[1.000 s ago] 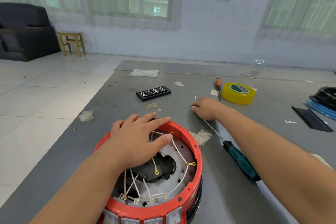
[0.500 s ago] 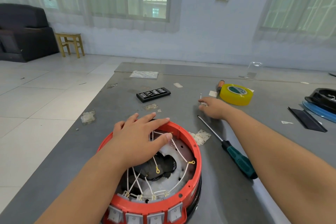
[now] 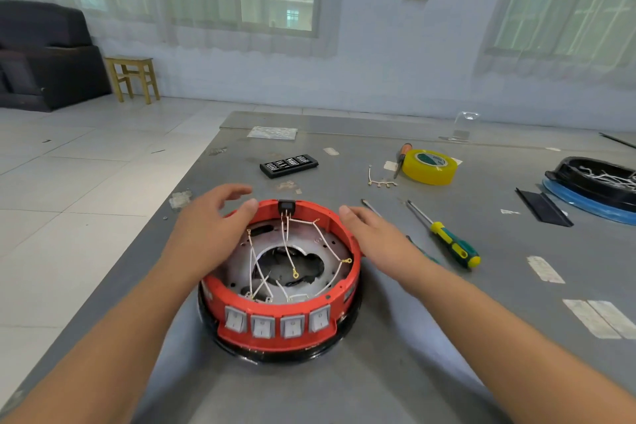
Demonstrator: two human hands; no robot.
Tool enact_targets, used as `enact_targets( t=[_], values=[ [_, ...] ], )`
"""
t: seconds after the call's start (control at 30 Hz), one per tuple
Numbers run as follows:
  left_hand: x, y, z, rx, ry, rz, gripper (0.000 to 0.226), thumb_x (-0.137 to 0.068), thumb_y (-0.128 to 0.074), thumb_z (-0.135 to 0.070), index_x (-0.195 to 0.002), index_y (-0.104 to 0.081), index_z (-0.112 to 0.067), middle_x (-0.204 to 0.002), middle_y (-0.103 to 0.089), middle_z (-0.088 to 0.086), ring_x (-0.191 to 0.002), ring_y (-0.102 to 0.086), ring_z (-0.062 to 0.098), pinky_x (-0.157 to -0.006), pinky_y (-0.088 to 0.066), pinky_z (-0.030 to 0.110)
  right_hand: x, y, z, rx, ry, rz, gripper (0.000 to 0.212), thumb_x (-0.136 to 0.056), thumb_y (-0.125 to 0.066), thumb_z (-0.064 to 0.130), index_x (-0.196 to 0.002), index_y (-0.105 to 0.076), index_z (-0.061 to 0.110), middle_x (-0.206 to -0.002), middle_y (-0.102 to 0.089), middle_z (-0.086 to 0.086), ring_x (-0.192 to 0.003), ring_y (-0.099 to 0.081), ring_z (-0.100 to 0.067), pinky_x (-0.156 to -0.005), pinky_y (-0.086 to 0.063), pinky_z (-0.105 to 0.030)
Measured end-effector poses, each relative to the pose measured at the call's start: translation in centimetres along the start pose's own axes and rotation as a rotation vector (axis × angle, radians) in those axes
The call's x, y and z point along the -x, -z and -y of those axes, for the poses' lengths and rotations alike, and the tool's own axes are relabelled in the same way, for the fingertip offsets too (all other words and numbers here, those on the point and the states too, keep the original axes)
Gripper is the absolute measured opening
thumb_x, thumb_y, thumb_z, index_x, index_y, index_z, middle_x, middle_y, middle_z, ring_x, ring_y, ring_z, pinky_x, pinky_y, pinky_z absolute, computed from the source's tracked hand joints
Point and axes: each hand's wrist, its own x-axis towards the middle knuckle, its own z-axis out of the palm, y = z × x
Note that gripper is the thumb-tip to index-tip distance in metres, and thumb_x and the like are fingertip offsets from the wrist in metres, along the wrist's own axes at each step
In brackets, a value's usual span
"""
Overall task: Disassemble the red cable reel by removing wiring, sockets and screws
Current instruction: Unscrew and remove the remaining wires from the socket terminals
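Observation:
The red cable reel (image 3: 275, 334) sits on its black base in front of me, opened at the top. Thin white wires (image 3: 323, 241) with ring terminals cross its metal plate, a black part (image 3: 286, 206) sits on the far rim, and several grey switches (image 3: 277, 323) face me. My left hand (image 3: 206, 234) rests at the left rim with relaxed fingers, the thumb touching the red edge. On the right rim lies my right hand (image 3: 375, 237), fingers straight. A detached piece of wire (image 3: 378, 181) lies on the table beside the yellow tape.
On the grey table (image 3: 447, 337) lie a yellow-green screwdriver (image 3: 447, 239), a second screwdriver (image 3: 370, 206) partly under my right arm, a yellow tape roll (image 3: 429, 166), an orange-handled tool (image 3: 401, 158), a black bit case (image 3: 288, 165), and a black cover on a blue disc (image 3: 599, 188).
My right hand left the wire piece by the tape and came back to the reel's right rim. My left hand slid from on top of the reel to its left rim.

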Motion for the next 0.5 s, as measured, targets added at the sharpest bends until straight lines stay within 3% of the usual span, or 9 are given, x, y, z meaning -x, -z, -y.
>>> enact_targets(
  t=[0.1,0.17,0.23,0.3,0.4,0.5],
  values=[
    [2.3,0.0,2.3,0.168,0.148,-0.088,0.016,-0.100,-0.069,-0.041,-0.116,-0.069,-0.039,-0.121,-0.069,-0.015,-0.116,-0.065,0.014,-0.095,-0.049,0.034,1.8,-1.8,-0.8,-0.072,-0.075,-0.048,0.066,-0.093,-0.044,0.076,-0.139,-0.055,0.029,-0.133,-0.064,0.013,-0.121,-0.060,-0.009,-0.109,-0.043,-0.035],
    [3.8,-0.4,3.2,0.357,0.272,-0.131,0.014,-0.099,-0.070,-0.045,-0.110,-0.068,-0.037,-0.115,-0.072,-0.011,-0.109,-0.069,0.014,-0.091,-0.053,0.035,2.4,-2.7,-1.1,-0.153,-0.107,-0.134,0.056,-0.094,-0.046,0.072,-0.126,-0.062,0.028,-0.121,-0.069,0.012,-0.110,-0.064,-0.007,-0.091,-0.049,-0.029],
    [4.8,-0.9,3.6,0.493,0.385,-0.136,0.020,-0.099,-0.069,-0.047,-0.111,-0.068,-0.032,-0.113,-0.075,-0.002,-0.103,-0.073,0.021,-0.095,-0.057,0.044,2.8,-3.1,-0.9,-0.185,-0.124,-0.206,0.051,-0.095,-0.046,0.071,-0.111,-0.068,0.029,-0.105,-0.070,0.015,-0.099,-0.064,-0.003,-0.072,-0.042,-0.021],
    [5.2,-1.3,3.6,0.514,0.381,-0.142,0.017,-0.098,-0.068,-0.043,-0.110,-0.069,-0.031,-0.111,-0.076,0.000,-0.103,-0.074,0.023,-0.096,-0.057,0.047,3.0,-3.4,-0.8,-0.194,-0.093,-0.257,0.051,-0.096,-0.044,0.071,-0.100,-0.072,0.029,-0.093,-0.070,0.018,-0.092,-0.064,0.003,-0.068,-0.039,-0.019],
    [5.5,-1.4,3.0,0.593,0.335,-0.203,0.016,-0.092,-0.065,-0.031,-0.106,-0.072,-0.035,-0.109,-0.077,-0.002,-0.105,-0.073,0.026,-0.095,-0.058,0.048,3.2,-3.6,-0.6,-0.277,-0.028,-0.238,0.046,-0.099,-0.043,0.067,-0.101,-0.075,0.034,-0.093,-0.072,0.028,-0.089,-0.063,0.014,-0.077,-0.043,-0.016],
    [5.2,-1.0,2.6,0.669,0.266,-0.247,0.029,-0.086,-0.061,-0.022,-0.104,-0.073,-0.041,-0.109,-0.077,-0.009,-0.105,-0.072,0.022,-0.094,-0.058,0.046,3.0,-4.1,-0.2,-0.428,0.016,-0.157,0.054,-0.096,-0.040,0.072,-0.128,-0.068,0.038,-0.123,-0.069,0.025,-0.116,-0.061,0.008,-0.110,-0.043,-0.029]
  ],
)
